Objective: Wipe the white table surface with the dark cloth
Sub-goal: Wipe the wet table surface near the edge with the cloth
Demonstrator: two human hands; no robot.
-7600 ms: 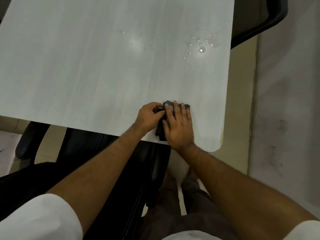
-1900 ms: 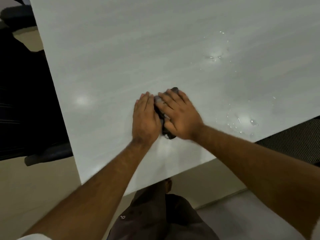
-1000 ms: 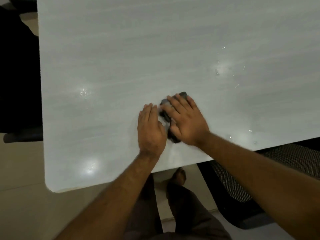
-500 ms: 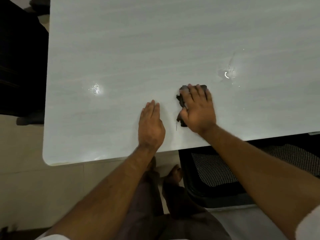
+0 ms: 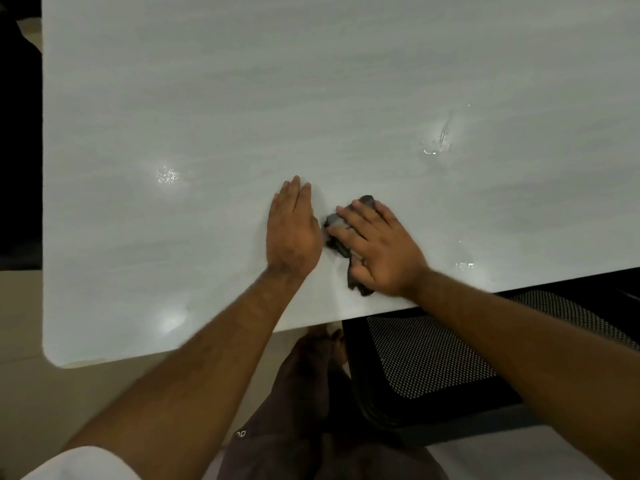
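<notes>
The white table (image 5: 242,98) fills most of the view. A dark cloth (image 5: 337,233), bunched up, lies near the table's front edge. My right hand (image 5: 377,247) lies flat on top of it with straight fingers, pressing it onto the surface; most of the cloth is hidden under the palm. My left hand (image 5: 292,226) rests flat on the bare table just left of the cloth, fingers straight and together. Water drops (image 5: 437,143) glisten on the surface to the upper right of the cloth, and a few more drops (image 5: 464,265) sit near the front edge.
A black mesh chair (image 5: 433,358) stands under the table's front edge at the right. My legs and bare feet (image 5: 325,344) show below the edge. The table's rounded corner (image 5: 59,358) is at lower left, with beige floor (image 5: 31,375) beyond it.
My right hand has slid the cloth back leftward and toward the front edge, close to my left hand. The left hand has stayed flat in place.
</notes>
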